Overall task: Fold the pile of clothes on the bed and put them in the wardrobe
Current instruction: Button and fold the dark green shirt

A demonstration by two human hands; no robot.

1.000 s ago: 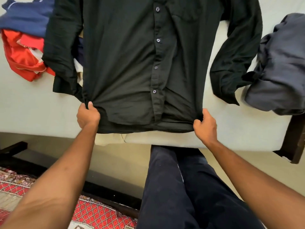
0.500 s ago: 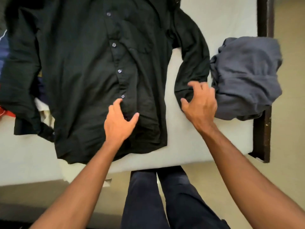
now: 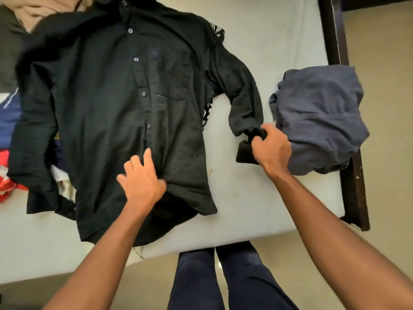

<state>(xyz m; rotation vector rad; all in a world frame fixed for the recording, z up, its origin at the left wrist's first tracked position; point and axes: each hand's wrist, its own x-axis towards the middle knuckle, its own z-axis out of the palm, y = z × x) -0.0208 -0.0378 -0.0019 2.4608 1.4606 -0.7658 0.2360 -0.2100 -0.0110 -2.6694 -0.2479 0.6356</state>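
Observation:
A black button-up shirt (image 3: pixel 107 113) lies face up and spread out on the pale bed (image 3: pixel 257 209). My left hand (image 3: pixel 142 182) rests flat on its lower front, fingers spread, near the button line. My right hand (image 3: pixel 271 148) grips the cuff end of the shirt's right-side sleeve (image 3: pixel 243 101), lifted slightly off the mattress. A crumpled grey garment (image 3: pixel 319 119) lies just right of that hand, at the bed's edge.
More clothes sit at the left: blue (image 3: pixel 6 121) and red (image 3: pixel 6 186) pieces partly under the shirt, a beige one (image 3: pixel 44 7) at the top left. A dark wooden bed frame (image 3: pixel 355 186) runs down the right side. My legs stand against the bed's near edge.
Both hands left the shirt's hem. The left hand settled on the lower front, and the right hand reached the sleeve end and closed around its cuff.

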